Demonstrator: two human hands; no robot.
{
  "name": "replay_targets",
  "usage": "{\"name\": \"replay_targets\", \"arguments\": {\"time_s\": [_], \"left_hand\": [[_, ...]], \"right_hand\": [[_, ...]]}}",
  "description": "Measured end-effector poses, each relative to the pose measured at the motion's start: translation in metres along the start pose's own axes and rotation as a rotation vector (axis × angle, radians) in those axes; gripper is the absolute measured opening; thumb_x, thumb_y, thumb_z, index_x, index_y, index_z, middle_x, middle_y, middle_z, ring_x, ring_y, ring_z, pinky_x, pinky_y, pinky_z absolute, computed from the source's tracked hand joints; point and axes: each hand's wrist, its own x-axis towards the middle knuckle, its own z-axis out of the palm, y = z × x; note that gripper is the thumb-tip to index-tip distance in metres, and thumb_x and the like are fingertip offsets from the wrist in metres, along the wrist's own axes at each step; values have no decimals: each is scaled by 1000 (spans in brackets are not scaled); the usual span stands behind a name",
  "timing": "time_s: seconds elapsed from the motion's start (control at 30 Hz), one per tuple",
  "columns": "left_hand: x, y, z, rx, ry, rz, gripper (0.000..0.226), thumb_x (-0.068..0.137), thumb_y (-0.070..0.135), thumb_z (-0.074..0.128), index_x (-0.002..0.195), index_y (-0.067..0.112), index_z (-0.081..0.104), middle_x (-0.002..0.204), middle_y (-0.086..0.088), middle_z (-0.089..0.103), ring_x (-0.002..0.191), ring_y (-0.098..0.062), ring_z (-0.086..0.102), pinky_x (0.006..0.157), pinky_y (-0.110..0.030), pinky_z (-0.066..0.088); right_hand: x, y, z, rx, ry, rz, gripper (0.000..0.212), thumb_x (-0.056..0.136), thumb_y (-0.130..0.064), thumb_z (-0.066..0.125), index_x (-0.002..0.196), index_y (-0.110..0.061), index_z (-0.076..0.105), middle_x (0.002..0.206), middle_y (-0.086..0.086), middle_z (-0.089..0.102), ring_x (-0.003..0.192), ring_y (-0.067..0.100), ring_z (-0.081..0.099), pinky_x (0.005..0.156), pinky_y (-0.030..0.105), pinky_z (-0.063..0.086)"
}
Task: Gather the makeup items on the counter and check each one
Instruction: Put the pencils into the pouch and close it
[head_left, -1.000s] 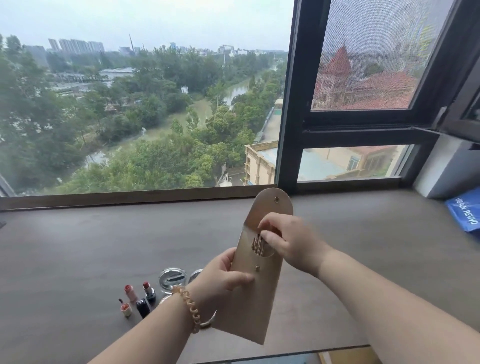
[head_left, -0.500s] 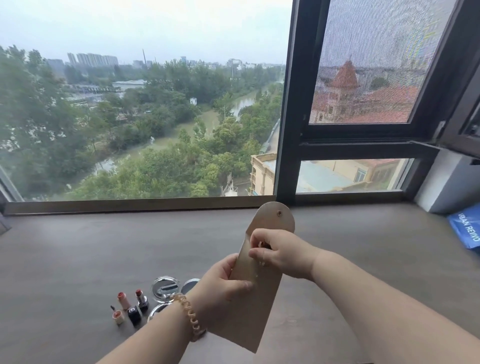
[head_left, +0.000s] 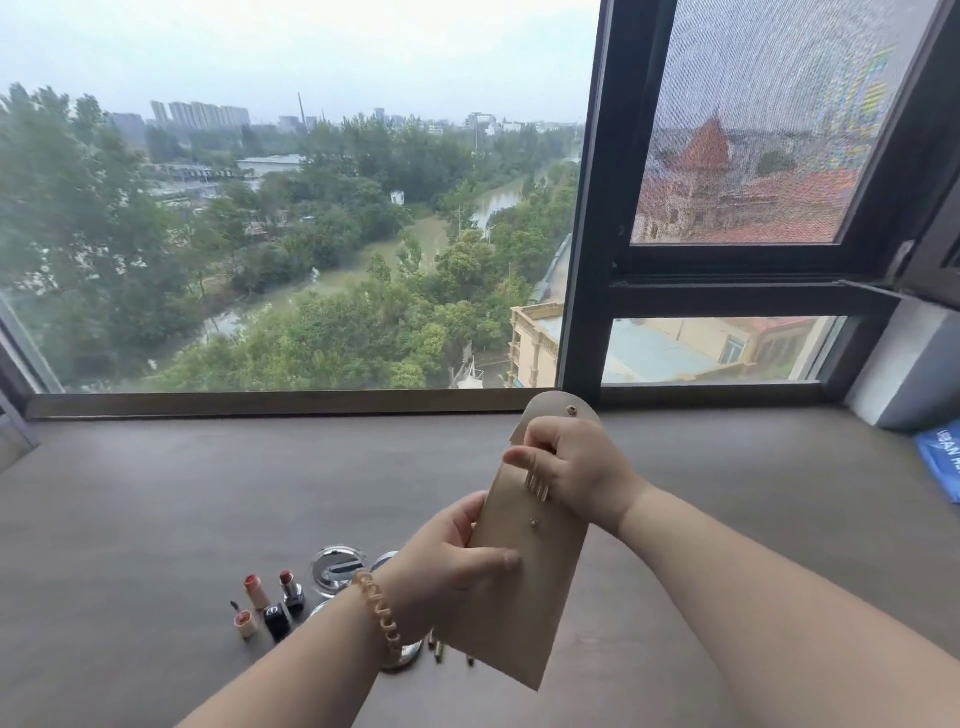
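The counter (head_left: 156, 519) is a wide grey-brown sill running under the window (head_left: 291, 234). A tan pouch (head_left: 524, 587) is held upright above it, near the middle of the view, flap open at the top, with a small metal stud on the front face.

Step in hand, as judged: checking the pouch contents, one item of the set. The left hand (head_left: 447, 566) is wrapped around the lower body of the pouch, thumb across the front. The right hand (head_left: 576, 467) is at the mouth, fingers closed on a bundle of thin gold-coloured handles (head_left: 537, 486) that stand partly out of the pouch. What tips these handles carry is hidden.

Next move, as judged: draw the bundle straight up along the pouch axis while the left hand keeps the pouch steady, so that nothing spills.

Remaining items lie on the counter beside the left wrist: a round clear compact (head_left: 337, 566), two uncapped lipsticks (head_left: 291, 587), a black cap (head_left: 275, 618).
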Motion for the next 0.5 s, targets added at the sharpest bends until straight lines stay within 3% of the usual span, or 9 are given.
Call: {"name": "replay_targets", "arguments": {"time_s": [0.13, 0.2, 0.27, 0.37, 0.43, 0.5], "left_hand": [[-2, -1, -2, 3, -4, 1, 47, 66, -1, 67, 112, 7, 59, 96, -10, 71, 86, -25, 67, 75, -39, 56], [-2, -2, -4, 3, -15, -15, 49, 63, -3, 68, 111, 7, 59, 94, -10, 71, 84, -25, 67, 72, -37, 56], [-2, -3, -5, 0, -30, -25, 54, 57, 2, 71, 110, 7, 60, 95, -12, 70, 84, -26, 66, 74, -37, 55], [-3, -4, -4, -18, -55, -22, 49, 58, 8, 75, 105, 7, 63, 94, -13, 69, 84, -27, 65, 77, -39, 54], [-3, -4, -3, -16, -63, -18, 36, 65, 6, 73, 100, 8, 65, 93, -12, 70, 83, -26, 67, 77, -38, 56], [-3, -5, -4, -11, -56, -22, 32, 67, 7, 74, 98, 8, 68, 94, -14, 71, 84, -27, 67, 78, -39, 56]], "right_hand": [[6, 2, -7, 42, 54, -13, 36, 83, -32, 68, 54, -27, 47, 56, -8, 52, 55, 1, 47, 56, 13, 36], [10, 5, -11, 100, 60, 27, 31, 82, -36, 67, 58, -26, 52, 68, 4, 65, 60, 8, 53, 63, 28, 45], [12, 6, -14, 95, 55, 59, 29, 81, -38, 68, 60, -24, 55, 77, 12, 69, 63, 18, 56, 65, 32, 48], [13, 2, -14, 66, 44, 51, 32, 81, -35, 69, 56, -26, 51, 67, 5, 64, 58, 11, 51, 60, 23, 44], [13, -1, -13, 43, 40, 49, 38, 82, -33, 69, 53, -27, 45, 56, -6, 52, 51, 6, 42, 52, 15, 37], [12, -1, -9, 30, 31, 54, 39, 82, -33, 69, 54, -27, 44, 53, -9, 47, 50, 4, 40, 51, 14, 34]]}}
